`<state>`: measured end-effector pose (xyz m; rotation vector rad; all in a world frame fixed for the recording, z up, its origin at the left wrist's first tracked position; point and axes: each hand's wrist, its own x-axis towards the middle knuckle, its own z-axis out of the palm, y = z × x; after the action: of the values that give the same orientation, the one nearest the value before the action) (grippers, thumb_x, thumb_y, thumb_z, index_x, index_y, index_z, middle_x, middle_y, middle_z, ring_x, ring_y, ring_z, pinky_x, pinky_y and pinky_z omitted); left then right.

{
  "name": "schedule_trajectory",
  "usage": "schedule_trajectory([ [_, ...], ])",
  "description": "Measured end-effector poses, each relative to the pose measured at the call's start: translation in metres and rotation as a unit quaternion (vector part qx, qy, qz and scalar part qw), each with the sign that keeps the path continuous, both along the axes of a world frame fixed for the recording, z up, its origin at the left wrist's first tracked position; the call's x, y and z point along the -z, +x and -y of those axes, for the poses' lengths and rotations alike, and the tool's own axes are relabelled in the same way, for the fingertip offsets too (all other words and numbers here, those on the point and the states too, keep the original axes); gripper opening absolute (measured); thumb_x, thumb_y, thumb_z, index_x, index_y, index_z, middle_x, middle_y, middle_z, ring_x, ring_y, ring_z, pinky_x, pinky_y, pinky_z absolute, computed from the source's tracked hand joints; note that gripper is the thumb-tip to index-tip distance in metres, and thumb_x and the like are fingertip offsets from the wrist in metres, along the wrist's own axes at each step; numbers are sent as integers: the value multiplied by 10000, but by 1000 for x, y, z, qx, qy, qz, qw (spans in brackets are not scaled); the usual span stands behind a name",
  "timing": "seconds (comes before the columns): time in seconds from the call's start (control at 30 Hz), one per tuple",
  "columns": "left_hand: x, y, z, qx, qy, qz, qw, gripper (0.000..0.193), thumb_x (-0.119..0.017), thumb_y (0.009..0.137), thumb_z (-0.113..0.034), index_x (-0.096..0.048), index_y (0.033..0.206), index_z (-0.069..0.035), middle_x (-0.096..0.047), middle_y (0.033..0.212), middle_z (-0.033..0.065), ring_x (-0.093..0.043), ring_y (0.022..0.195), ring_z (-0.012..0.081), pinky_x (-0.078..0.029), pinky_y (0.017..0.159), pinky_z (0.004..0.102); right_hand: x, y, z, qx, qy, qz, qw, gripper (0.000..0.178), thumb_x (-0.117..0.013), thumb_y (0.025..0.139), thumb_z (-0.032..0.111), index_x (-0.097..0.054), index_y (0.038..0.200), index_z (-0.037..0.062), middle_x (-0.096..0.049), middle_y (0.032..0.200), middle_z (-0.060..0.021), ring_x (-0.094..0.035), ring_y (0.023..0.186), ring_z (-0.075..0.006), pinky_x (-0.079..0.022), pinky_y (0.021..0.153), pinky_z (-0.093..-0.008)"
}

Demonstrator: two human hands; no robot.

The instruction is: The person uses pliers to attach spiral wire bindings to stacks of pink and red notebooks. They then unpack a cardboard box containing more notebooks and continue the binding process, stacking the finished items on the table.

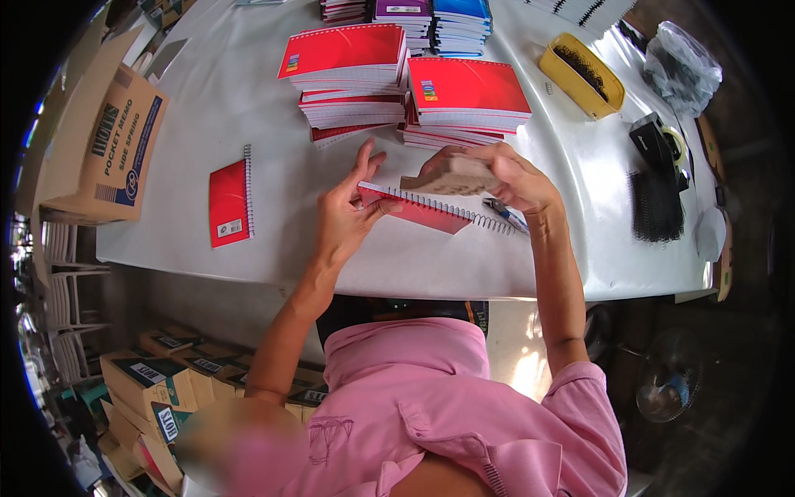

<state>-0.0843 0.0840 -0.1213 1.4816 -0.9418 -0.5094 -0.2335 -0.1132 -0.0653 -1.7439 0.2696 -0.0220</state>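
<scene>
My left hand (344, 209) grips a red pocket notebook (431, 217) by its left end, tilted over the table, spine edge up. A wire coil (451, 207) runs along the notebook's holes and sticks out past its right end. Closed round a grey-brown block (454, 177) with a rough, ridged look, my right hand (522, 177) holds it just above the coil; whether they touch I cannot tell. Blue-handled pliers (507, 214) lie on the table below the right hand, partly hidden. A coil-bound red notebook (230, 203) lies to the left.
Stacks of red notebooks (344, 51) (468, 87) stand ahead, with purple (403, 10) and blue ones (461, 12) behind. On the right are a yellow tray (546, 62) of black coils, a tape dispenser (650, 137) and a dark coil bundle (656, 207). A carton (124, 153) stands left.
</scene>
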Motion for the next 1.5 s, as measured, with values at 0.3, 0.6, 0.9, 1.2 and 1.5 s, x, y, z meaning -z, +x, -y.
schedule_trajectory([
  [0.3,-1,2,-1,46,6,-54,997,872,-776,722,-60,-310,1455,-131,-491,1345,213,-496,1236,256,-503,898,323,-17,15,-20,-9,-34,-25,999,633,-666,767,572,-686,1088,27,-645,1026,-121,-565,1007,-235,-413,890,-311],
  [0.6,-5,30,-6,203,19,-103,973,633,-642,889,-172,-340,1439,-87,-507,1343,170,-482,1244,207,-489,832,247,-36,-59,7,129,-276,24,952,381,-643,848,407,-713,1069,105,-647,1076,-125,-590,970,-268,-444,888,-360],
  [0.9,-10,22,-3,196,24,-105,975,521,-618,912,-238,-452,1372,-60,-583,1270,100,-499,1105,100,-454,856,225,34,-106,-32,219,-548,-43,806,443,-715,785,214,-595,1206,148,-524,1195,-92,-472,1138,-301,-375,950,-413],
  [1.2,-24,-10,-9,72,25,24,997,490,-697,844,-223,-556,1286,-66,-647,1165,118,-610,1042,161,-510,793,290,25,-85,-73,341,-412,45,844,357,-659,848,186,-591,1185,88,-512,1033,-140,-521,946,-289,-449,814,-398],
  [1.5,-44,-24,-11,-95,40,396,913,621,-737,722,-100,-536,1307,-159,-676,1047,90,-651,1004,285,-554,681,334,-9,-36,-125,231,-434,125,861,408,-703,792,242,-605,1162,99,-497,998,-118,-503,886,-270,-448,766,-388],
])
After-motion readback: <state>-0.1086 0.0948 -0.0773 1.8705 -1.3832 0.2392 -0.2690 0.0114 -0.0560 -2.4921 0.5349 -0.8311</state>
